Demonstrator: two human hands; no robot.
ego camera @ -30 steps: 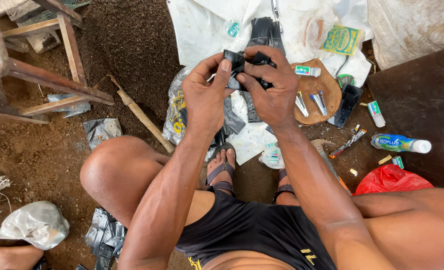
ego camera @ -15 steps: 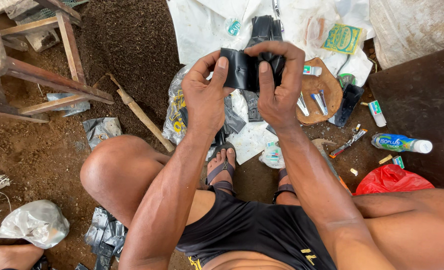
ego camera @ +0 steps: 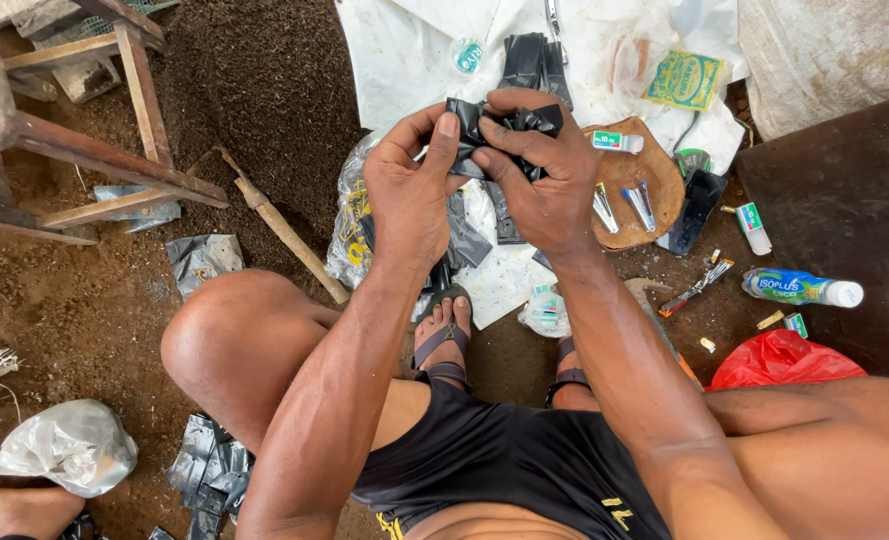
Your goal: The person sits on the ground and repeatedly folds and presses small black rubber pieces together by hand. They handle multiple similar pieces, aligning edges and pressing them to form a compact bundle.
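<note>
A white sheet (ego camera: pixel 405 60) is spread over the dark soil, and a round wooden board (ego camera: pixel 630 215) bearing small tubes is set at its right edge. Above these, a crumpled black plastic bag (ego camera: pixel 510 125) is held at chest height between both hands. The left hand (ego camera: pixel 410 190) is pinched on its left edge, and the right hand (ego camera: pixel 545 175) is clamped around its right side, fingers curled together.
</note>
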